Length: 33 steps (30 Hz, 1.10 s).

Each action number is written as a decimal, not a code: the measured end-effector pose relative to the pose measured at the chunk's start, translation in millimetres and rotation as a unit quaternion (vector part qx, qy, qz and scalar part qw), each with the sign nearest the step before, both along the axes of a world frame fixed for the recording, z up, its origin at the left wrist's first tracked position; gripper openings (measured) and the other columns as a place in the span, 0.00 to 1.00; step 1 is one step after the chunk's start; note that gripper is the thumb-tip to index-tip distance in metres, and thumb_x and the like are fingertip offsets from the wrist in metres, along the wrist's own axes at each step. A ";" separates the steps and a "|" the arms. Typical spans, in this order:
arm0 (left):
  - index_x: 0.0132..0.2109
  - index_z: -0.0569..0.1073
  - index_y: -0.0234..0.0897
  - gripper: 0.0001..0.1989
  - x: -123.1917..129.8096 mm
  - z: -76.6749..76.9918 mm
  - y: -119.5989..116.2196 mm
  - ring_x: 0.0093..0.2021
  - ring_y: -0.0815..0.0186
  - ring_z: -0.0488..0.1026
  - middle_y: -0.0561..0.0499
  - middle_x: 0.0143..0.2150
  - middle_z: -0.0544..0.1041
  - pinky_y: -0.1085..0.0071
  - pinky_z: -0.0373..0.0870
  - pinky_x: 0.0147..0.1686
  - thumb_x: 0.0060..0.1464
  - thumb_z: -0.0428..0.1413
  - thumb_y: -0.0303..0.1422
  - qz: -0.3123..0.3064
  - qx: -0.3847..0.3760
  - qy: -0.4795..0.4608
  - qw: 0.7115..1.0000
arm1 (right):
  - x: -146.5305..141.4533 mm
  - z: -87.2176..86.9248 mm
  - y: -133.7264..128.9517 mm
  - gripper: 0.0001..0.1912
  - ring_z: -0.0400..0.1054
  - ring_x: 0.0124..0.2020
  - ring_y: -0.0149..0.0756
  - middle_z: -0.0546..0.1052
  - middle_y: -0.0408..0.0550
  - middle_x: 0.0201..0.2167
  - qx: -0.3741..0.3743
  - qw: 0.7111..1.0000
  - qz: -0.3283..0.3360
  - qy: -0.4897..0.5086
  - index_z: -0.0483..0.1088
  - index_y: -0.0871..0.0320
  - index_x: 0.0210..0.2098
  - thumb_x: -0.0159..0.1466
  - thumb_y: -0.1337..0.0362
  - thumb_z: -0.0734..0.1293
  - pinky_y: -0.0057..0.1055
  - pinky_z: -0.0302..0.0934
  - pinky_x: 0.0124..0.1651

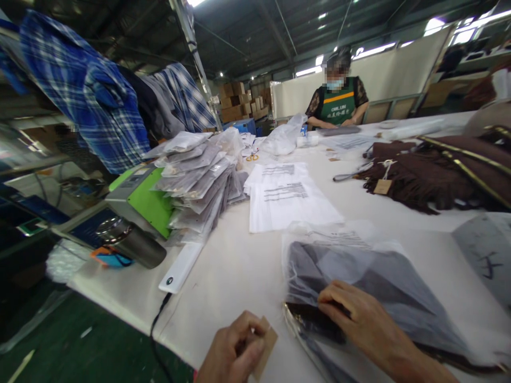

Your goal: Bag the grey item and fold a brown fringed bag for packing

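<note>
Near the front edge of the table, my left hand (pixel 239 346) is closed, pinching a small brown cardboard tag (pixel 266 343) between thumb and fingers. To its right lies a clear plastic bag (pixel 359 266) with a folded dark grey-brown fabric item inside. A glossy dark band and a gold-coloured edge show at the near side of this item. My right hand (pixel 355 314) rests over the bag, its thumb and fingers pressed together at the plastic near the dark band. The fingertips partly hide what they grip.
A tall stack of bagged items (pixel 199 181) stands left, beside a green machine (pixel 149 199), a dark flask (pixel 133 242) and a white power bank (pixel 181 268). Printed plastic bags (pixel 291 205) lie mid-table. Brown fringed items (pixel 435 170) are right; a co-worker (pixel 339 98) stands opposite.
</note>
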State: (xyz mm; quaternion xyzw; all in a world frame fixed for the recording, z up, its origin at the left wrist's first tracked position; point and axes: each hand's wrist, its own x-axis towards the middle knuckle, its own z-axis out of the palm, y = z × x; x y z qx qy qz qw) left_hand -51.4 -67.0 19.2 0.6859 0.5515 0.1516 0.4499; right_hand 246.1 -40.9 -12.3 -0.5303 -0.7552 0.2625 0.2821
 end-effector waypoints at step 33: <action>0.47 0.69 0.42 0.22 108.8 -57.7 50.6 0.41 0.57 0.72 0.51 0.42 0.75 0.59 0.71 0.41 0.45 0.60 0.20 0.101 0.470 0.115 0.869 | -1.9 -2.4 -6.3 0.11 0.72 0.31 0.32 0.74 0.42 0.29 0.238 0.971 0.034 0.008 0.69 0.52 0.35 0.73 0.62 0.58 0.26 0.68 0.35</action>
